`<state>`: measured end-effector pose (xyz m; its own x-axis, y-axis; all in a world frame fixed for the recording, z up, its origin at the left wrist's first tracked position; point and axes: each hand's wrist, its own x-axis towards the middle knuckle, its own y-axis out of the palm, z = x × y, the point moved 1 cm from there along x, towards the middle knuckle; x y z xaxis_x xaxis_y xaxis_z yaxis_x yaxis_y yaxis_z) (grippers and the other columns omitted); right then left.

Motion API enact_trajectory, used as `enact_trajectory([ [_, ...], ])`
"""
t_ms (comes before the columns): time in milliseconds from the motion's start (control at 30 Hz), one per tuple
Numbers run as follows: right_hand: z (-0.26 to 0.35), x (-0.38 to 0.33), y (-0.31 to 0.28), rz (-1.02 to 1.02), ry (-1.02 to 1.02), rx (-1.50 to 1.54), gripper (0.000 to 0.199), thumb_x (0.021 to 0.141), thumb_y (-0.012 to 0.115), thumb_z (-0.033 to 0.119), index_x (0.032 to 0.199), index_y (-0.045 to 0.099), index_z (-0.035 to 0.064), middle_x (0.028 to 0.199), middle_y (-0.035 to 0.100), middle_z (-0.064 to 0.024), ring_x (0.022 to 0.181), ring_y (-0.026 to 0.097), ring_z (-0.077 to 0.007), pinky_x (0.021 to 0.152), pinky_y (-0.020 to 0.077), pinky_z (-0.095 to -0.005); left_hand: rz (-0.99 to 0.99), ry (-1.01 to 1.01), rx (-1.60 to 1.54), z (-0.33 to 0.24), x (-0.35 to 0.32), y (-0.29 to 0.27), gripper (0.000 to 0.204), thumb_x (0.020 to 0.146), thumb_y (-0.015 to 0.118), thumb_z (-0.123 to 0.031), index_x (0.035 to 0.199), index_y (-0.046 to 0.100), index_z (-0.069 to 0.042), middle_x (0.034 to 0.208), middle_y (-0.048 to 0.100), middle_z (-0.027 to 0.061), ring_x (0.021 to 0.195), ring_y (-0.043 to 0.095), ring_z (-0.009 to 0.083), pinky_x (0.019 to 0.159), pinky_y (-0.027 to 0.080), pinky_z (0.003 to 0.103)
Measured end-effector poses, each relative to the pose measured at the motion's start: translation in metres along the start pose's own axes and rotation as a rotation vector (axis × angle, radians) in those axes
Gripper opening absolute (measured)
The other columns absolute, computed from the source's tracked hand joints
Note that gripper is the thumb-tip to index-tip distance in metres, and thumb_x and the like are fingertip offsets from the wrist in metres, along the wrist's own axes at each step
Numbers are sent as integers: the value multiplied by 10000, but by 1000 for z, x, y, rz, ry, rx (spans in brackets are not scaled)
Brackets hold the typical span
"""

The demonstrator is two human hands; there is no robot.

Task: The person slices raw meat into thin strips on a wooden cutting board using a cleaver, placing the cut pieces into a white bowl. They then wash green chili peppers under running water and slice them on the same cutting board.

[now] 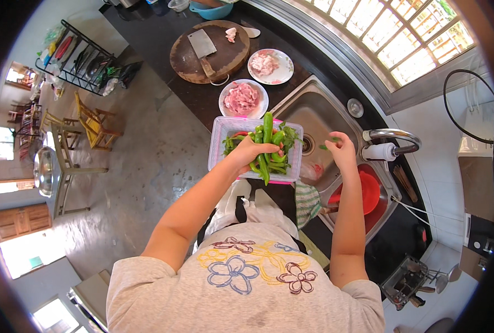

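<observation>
My left hand (251,152) is closed around several long green peppers (268,129) above a clear plastic basket (217,133) with a pink edge. More green peppers, leafy greens and a bit of red show in the basket. My right hand (344,151) is over the sink (297,105), its fingers pinched on a small green piece (334,140) too small to name for sure. Beyond the basket, a white plate (223,104) holds sliced pink meat (241,99). Another plate (287,71) has paler, fatty meat (264,63).
A round wooden chopping board (181,53) carries a cleaver (202,44) and a scrap of meat (231,35). At the sink are a curved faucet (410,145), a red plastic basin (369,191) and a striped cloth (307,202). A yellow chair (94,122) stands off to the left.
</observation>
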<state>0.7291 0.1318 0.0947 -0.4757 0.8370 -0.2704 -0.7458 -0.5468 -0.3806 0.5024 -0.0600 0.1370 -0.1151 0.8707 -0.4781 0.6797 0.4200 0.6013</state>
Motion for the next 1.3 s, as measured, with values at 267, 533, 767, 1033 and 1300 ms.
enact_trajectory([
  [267,106,-21,22,493,255,432,112,928,605,116,982,598,18,615,406,88,474,305,-5,430,214,-190,244,-78,38,-11,0,7,507,754,680,24,1223,493,-34,1259,587,180,822,628,188,777,540,314],
  [533,107,-14,68,457,146,725,156,910,634,98,1036,610,9,688,517,36,543,396,-31,482,297,-192,442,-204,-93,-4,-9,-1,491,737,704,-38,1181,502,-96,1171,610,170,826,625,200,714,525,295],
  [767,78,-16,89,500,137,496,129,888,664,80,982,657,-9,779,629,-11,603,485,-64,542,376,-207,362,-213,-124,7,-13,-24,471,746,700,-40,1176,514,-81,1114,628,134,821,630,208,739,533,304],
  [1033,77,-36,126,-6,-324,-3,121,843,702,83,845,618,-3,750,619,-94,592,582,-170,574,467,-316,173,-207,-99,6,-18,-27,442,757,700,-26,1165,536,-70,1070,633,108,827,638,201,725,536,315],
  [1300,81,-44,140,-246,-775,-227,128,795,696,40,817,572,23,787,552,-128,668,585,-315,577,469,-380,-10,-179,-186,8,-22,-25,346,788,688,-37,1115,580,-73,971,637,64,803,634,180,703,538,319],
])
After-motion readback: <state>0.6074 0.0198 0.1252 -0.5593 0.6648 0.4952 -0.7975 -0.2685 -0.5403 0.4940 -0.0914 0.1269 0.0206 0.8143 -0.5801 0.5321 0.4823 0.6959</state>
